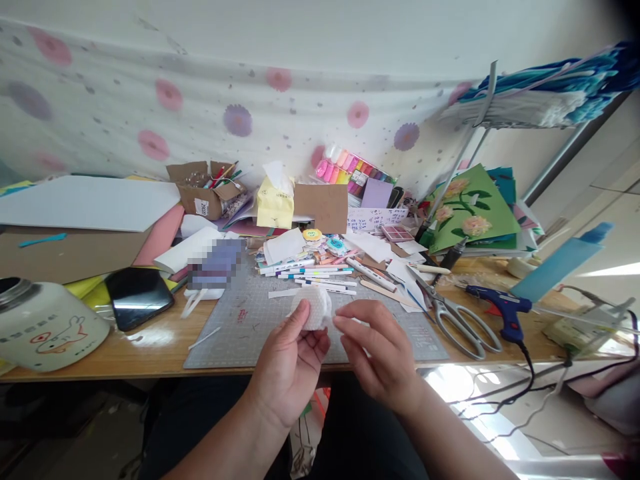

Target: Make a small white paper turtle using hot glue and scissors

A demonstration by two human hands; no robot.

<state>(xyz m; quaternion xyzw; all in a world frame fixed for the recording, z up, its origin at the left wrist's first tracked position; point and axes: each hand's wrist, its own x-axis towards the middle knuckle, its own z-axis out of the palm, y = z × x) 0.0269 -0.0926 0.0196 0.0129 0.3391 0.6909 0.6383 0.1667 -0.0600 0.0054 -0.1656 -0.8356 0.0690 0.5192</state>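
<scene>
My left hand [290, 360] is closed round a small white roll of textured tissue-like paper [313, 308], held just above the near edge of a grey cutting mat [260, 327]. My right hand [380, 347] pinches the right side of the same white roll with thumb and forefinger. Both hands hover over the front of the wooden desk [150, 350].
Scissors [457, 317] and a blue glue gun [503, 310] lie right of the mat. Coloured markers [315, 273], a yellow tissue pack [274, 203], a cardboard box [207, 190], a phone [137, 297] and a white bottle [47, 327] crowd the desk. A green flower card [473, 210] stands at right.
</scene>
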